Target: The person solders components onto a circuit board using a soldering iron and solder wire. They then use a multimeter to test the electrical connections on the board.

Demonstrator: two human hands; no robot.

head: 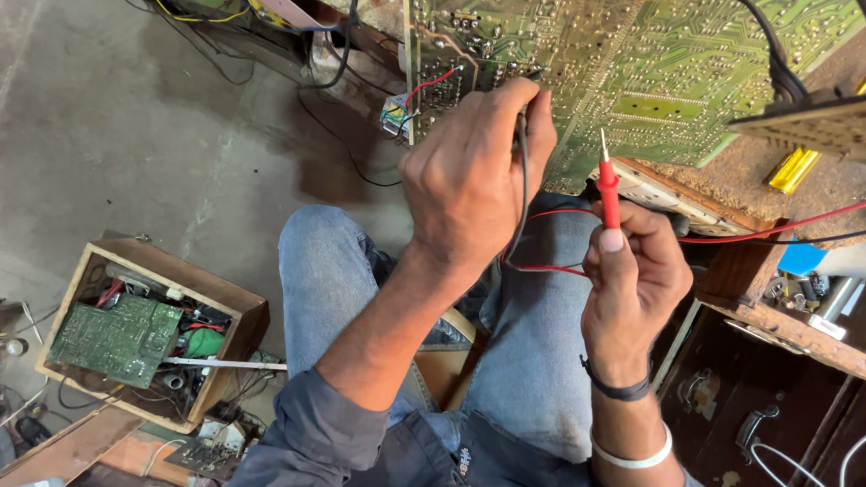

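While you sit with both knees under the desk [837,188], note the wooden box [152,332] on the floor far to the left of your left grip; it carries a small green board [117,339] and loose parts and plays no part in the contact being made.

Your left hand [472,181] is closed around a black probe lead [522,194], fingers curled tight, with the tip pressed to the lower left edge of the large green circuit board [624,65], solder side facing you. The tip itself is hidden behind the fingers, so the exact pad cannot be confirmed.

Just right of that grip, your right hand [631,286] pinches the red probe [607,189] between thumb and fingers, firmly closed. Its metal tip points upward and stands just beside the board edge; whether it touches a solder joint cannot be told.

Hazards, as judged from this position:
- The solder joints lie close together. A slight slip of either tip could bridge two neighbouring joints.
- The red lead [805,221] and a black lead run to the right across the desk edge. A snag there could drag the red probe off its point.
- The board overhangs the desk edge. Heavy pressure from the left grip could rock or shift it.
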